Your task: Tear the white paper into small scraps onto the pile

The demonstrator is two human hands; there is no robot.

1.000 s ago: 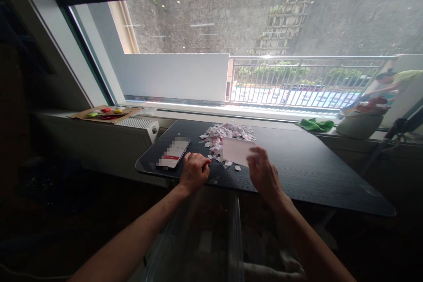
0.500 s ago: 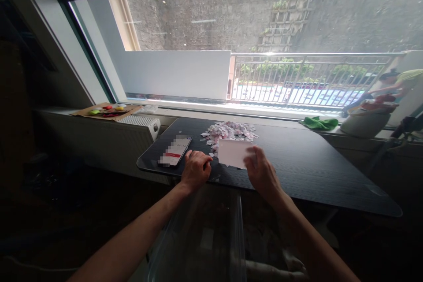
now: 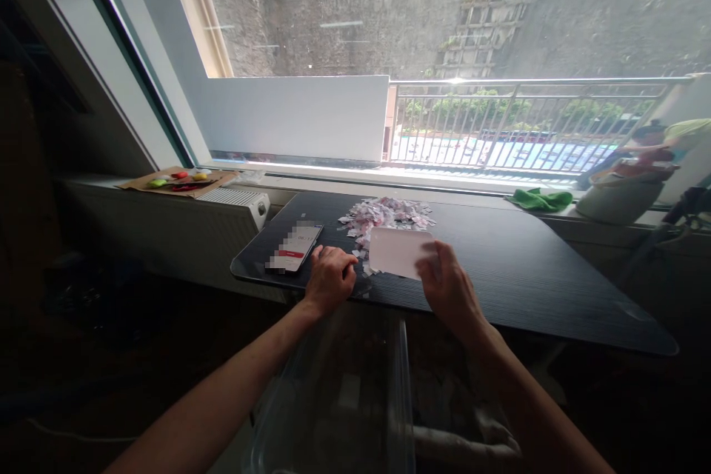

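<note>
Right hand (image 3: 447, 278) gripping the white card (image 3: 395, 252) in front of the paper scraps (image 3: 383, 212)! Left hand (image 3: 332, 278) curled beside the phone (image 3: 303, 246), grip unclear; below, a clear bin (image 3: 404, 385), contents too dark.

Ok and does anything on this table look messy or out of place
Slightly: a few paper scraps lie near the left hand, at the fringe of the paper heap, so they look scattered. Nothing else stands out.
</note>
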